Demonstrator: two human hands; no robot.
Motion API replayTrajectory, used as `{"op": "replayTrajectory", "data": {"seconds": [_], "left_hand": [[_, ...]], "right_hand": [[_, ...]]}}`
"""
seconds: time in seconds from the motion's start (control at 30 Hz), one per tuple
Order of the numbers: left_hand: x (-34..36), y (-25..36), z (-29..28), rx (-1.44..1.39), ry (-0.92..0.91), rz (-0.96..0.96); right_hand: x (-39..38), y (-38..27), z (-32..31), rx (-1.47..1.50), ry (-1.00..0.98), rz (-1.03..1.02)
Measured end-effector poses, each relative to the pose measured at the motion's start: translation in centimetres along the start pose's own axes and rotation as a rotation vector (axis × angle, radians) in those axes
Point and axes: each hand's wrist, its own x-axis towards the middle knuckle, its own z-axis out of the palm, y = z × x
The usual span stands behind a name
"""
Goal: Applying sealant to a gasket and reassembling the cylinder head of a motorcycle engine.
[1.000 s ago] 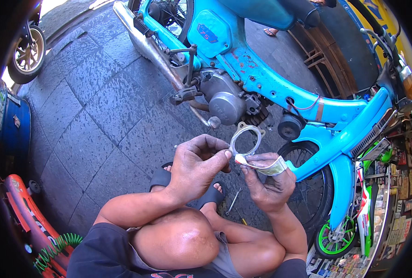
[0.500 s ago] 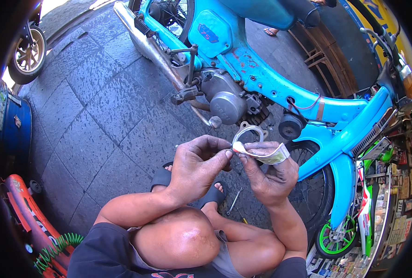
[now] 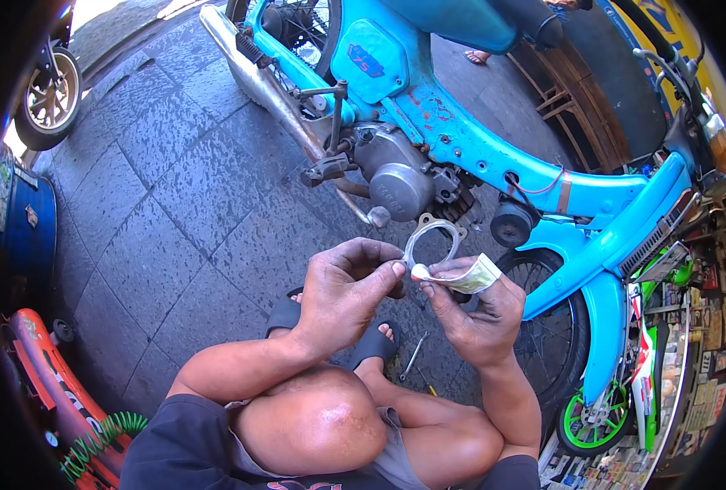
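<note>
A round grey metal flange ring [image 3: 412, 244] with lugs on its rim is pinched at its near left edge by the thumb and fingers of my left hand [image 3: 348, 287]. My right hand [image 3: 481, 317] grips a small squeeze tube [image 3: 470, 279], its flattened end bent up and its white tip against or very close to the ring's near edge. Fingers hide part of the tube and the ring's lower right side. Beyond my hands stands a light-blue motorcycle [image 3: 461, 126] with its engine [image 3: 399, 184] exposed.
A wrench [image 3: 414, 355] lies on the paving between my feet and the motorcycle's front wheel [image 3: 555, 351]. At the left are a blue drum [image 3: 32, 220] and a red tank [image 3: 57, 376] with a green coiled hose [image 3: 106, 437]. A small green-wheeled bike [image 3: 595, 416] stands at the right.
The ring has turned so its opening shows rounder, and it has shifted slightly left. The tube's flat end has tipped up and left. Both hands keep their grips.
</note>
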Motion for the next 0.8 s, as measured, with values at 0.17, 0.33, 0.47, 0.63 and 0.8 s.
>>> {"op": "replayTrajectory", "data": {"seconds": [0.17, 0.33, 0.47, 0.63, 0.8], "left_hand": [[0.2, -0.3, 0.2, -0.013, -0.007, -0.023], [-0.2, -0.1, 0.5, 0.056, -0.025, -0.011], [-0.5, -0.1, 0.7, 0.105, -0.012, 0.014], [-0.5, -0.2, 0.5, 0.148, -0.005, 0.040], [-0.3, 0.3, 0.3, 0.121, 0.029, 0.010]], "right_hand": [[-0.2, -0.4, -0.5, -0.003, -0.005, 0.091], [0.3, 0.7, 0.2, 0.039, 0.118, -0.065], [0.6, 0.9, 0.5, 0.074, 0.260, -0.041], [0.3, 1.3, 0.9, 0.125, 0.362, 0.046], [0.0, 1.6, 0.0, 0.038, 0.382, 0.263]]}}
